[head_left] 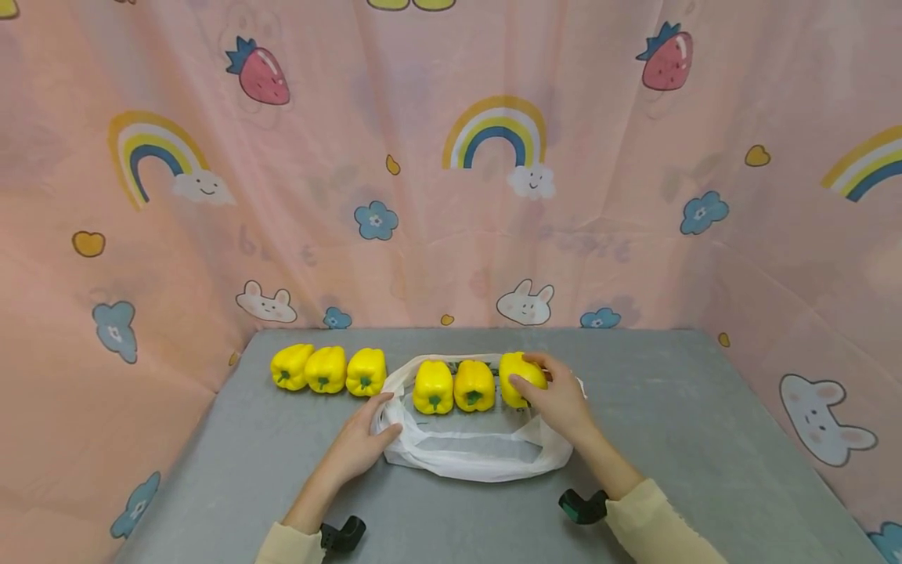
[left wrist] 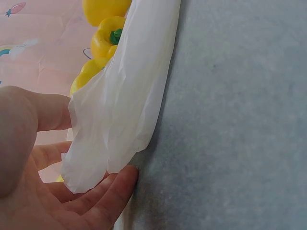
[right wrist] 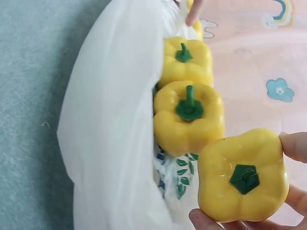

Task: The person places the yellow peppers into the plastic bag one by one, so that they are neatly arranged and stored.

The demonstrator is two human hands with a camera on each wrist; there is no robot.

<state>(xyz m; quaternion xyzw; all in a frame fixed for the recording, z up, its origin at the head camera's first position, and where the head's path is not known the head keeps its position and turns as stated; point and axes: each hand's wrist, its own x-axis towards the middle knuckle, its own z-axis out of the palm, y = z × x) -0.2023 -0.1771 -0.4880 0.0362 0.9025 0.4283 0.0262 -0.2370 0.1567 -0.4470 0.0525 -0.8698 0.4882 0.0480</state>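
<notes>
A white plastic bag (head_left: 486,466) lies on the grey table, its mouth spread wide. Two yellow bell peppers (head_left: 433,388) (right wrist: 189,117) sit side by side within the opening, green stems facing me. My right hand (head_left: 564,395) grips a third bell pepper (right wrist: 242,177) between thumb and fingers, over the right part of the bag's mouth. At the bag's left edge, my left hand (head_left: 359,442) touches the plastic. Its thumb and fingers are spread apart, with the bag's side (left wrist: 110,120) lying against them in the left wrist view.
Three more yellow bell peppers (head_left: 327,370) stand in a row on the table (head_left: 648,407), left of the bag. Behind and beside the table hangs a pink patterned curtain (head_left: 423,274). Dark devices (head_left: 583,507) are worn on both wrists.
</notes>
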